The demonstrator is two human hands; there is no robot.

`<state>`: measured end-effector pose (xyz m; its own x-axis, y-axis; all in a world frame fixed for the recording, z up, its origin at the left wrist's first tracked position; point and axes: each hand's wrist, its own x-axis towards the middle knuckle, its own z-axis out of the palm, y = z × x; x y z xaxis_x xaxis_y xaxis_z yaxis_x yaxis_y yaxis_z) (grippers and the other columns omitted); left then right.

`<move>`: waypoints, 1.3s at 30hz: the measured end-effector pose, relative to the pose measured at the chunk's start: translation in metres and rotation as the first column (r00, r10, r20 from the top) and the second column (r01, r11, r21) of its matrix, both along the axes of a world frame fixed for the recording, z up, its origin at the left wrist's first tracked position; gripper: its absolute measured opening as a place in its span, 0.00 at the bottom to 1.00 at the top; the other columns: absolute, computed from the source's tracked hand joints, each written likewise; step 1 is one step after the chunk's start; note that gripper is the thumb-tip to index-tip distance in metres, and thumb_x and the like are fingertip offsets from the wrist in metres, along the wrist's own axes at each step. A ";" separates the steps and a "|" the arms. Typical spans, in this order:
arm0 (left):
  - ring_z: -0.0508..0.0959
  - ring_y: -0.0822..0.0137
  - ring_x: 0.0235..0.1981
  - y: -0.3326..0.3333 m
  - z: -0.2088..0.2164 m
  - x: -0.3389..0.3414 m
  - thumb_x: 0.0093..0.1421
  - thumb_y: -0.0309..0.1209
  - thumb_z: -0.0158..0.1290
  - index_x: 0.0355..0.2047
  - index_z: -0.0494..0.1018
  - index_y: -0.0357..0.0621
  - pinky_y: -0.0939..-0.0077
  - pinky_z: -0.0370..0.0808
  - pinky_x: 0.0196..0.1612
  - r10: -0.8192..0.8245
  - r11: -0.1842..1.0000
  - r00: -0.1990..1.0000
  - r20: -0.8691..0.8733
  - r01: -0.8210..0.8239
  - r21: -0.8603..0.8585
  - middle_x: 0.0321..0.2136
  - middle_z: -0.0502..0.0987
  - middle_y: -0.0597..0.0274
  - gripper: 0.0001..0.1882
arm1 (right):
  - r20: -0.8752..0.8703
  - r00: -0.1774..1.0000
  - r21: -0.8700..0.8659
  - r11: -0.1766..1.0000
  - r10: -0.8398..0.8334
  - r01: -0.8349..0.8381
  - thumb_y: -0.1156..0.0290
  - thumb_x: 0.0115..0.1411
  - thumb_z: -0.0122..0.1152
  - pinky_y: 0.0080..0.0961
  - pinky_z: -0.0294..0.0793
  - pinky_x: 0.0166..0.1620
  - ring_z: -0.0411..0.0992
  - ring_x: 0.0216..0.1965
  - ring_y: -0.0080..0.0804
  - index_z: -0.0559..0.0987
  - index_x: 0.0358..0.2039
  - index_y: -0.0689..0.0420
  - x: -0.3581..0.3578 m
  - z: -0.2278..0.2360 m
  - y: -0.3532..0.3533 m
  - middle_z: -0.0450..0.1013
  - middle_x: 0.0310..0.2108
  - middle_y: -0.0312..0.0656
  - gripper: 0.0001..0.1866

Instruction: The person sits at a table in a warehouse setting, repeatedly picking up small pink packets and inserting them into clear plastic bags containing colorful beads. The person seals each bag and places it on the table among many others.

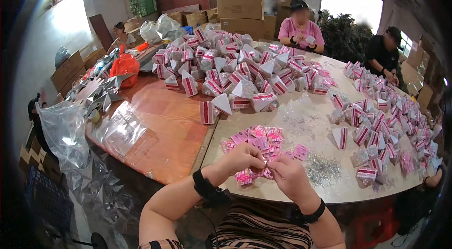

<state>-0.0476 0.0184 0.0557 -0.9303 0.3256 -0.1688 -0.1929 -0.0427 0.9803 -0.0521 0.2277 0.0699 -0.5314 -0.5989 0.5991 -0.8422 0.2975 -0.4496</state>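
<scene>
My left hand (244, 157) and my right hand (288, 173) meet fingertip to fingertip above the near edge of the table. Both are closed in a pinch around a small, pale, shiny bit that is too small to name. Beneath and just beyond them lies a loose heap of small pink printed cards (259, 142). One pink card (300, 152) rests apart, to the right of the heap. Beside my right hand is a scattered pile of thin silvery metal pieces (324, 170), their kind unclear.
A large mound of clear wedge-shaped packs with pink-striped cards (245, 87) covers the middle of the table (292, 112). More striped packs (376, 131) spread along the right. Clear plastic (120, 129) and an orange bag (125, 69) lie left. Several people work around the table.
</scene>
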 end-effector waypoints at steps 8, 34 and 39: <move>0.78 0.72 0.27 -0.006 0.010 0.002 0.55 0.28 0.58 0.29 0.80 0.33 0.77 0.76 0.33 -0.059 0.956 0.994 -0.093 0.030 -0.293 0.24 0.80 0.61 0.08 | -0.256 0.966 0.131 0.991 0.015 0.020 0.74 0.50 0.60 0.35 0.70 0.30 0.70 0.27 0.39 0.75 0.31 0.60 0.001 -0.015 -0.007 0.67 0.23 0.43 0.07; 0.75 0.51 0.41 -0.198 -0.036 -0.107 0.48 0.34 0.62 0.49 0.68 0.31 0.58 0.72 0.42 0.258 0.087 0.672 -0.695 -0.732 -0.676 0.42 0.74 0.41 0.30 | -0.156 0.970 -0.139 0.977 -0.186 0.164 0.71 0.47 0.61 0.34 0.72 0.32 0.71 0.30 0.41 0.71 0.26 0.61 0.007 -0.022 0.021 0.66 0.28 0.45 0.10; 0.77 0.60 0.32 -0.231 -0.052 -0.105 0.50 0.26 0.61 0.46 0.65 0.34 0.68 0.76 0.32 0.351 0.367 0.642 -0.682 -0.764 -0.531 0.34 0.74 0.51 0.25 | -0.132 0.972 -0.181 0.969 -0.195 0.169 0.71 0.48 0.62 0.34 0.72 0.32 0.71 0.29 0.41 0.71 0.26 0.60 0.012 -0.014 0.034 0.66 0.28 0.44 0.09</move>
<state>-0.1528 -0.2127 0.0039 -0.8567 -0.3528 0.3763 -0.0287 0.7611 0.6480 -0.0403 0.2621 0.0555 -0.5203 -0.3849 0.7623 -0.8415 0.3831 -0.3809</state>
